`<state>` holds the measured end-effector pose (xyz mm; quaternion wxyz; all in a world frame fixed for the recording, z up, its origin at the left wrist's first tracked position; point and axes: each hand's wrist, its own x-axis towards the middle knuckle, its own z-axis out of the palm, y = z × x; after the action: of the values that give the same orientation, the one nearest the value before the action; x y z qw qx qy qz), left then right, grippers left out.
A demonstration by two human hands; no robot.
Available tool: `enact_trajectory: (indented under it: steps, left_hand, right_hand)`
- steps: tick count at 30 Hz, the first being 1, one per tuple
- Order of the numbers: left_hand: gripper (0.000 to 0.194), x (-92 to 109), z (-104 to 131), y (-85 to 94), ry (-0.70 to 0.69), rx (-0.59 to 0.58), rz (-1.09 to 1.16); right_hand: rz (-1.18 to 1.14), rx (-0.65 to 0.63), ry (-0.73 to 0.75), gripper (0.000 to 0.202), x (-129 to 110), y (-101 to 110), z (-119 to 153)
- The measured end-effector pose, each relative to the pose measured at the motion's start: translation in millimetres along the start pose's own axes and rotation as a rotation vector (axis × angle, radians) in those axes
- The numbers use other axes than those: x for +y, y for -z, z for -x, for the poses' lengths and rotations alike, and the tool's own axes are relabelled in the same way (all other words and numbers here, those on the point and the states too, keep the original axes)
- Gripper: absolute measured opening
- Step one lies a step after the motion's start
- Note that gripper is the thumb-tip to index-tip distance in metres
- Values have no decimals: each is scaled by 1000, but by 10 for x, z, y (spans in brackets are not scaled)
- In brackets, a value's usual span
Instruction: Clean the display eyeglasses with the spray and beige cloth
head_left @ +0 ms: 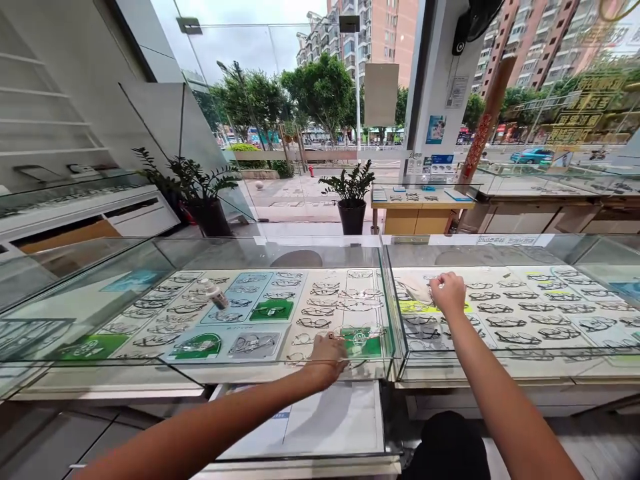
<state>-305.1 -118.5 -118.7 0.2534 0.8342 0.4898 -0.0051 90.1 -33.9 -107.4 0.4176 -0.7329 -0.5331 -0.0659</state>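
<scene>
My left hand (pixel 329 360) is low over the front of the left glass display case (pixel 235 250), beside a green card (pixel 364 341). Its fingers are bent down near eyeglasses by the card, and whether they grip anything is too small to tell. Over the right case (pixel 500 255), my right hand (pixel 449 292) is closed on a pale cloth (pixel 416 291), which hangs out to its left. Rows of eyeglasses (pixel 500 308) lie beneath and around it. A small white bottle (pixel 216 294) stands on the left case.
Below the left case is an open white drawer (pixel 345 427). Glass edges of the two cases meet between my hands. Potted plants (pixel 351 213) stand behind, and a wooden table (pixel 423 212) with more eyeglasses is near the window.
</scene>
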Motion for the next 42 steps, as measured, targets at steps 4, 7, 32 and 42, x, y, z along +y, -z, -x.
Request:
enact_trajectory:
  steps: [4, 7, 32, 42]
  left_hand:
    - [9, 68, 505, -3, -63, -102, 57]
    - [8, 240, 814, 121, -109, -140, 128]
    - [20, 557, -1222, 1921, -79, 110, -254]
    - [26, 223, -1467, 1430, -194, 294, -312]
  right_hand:
    - [22, -9, -8, 23, -20, 28, 8]
    - [33, -12, -17, 23, -36, 43, 21]
    - [36, -44, -39, 25, -37, 80, 2]
    - [33, -72, -44, 27, -32, 51, -23]
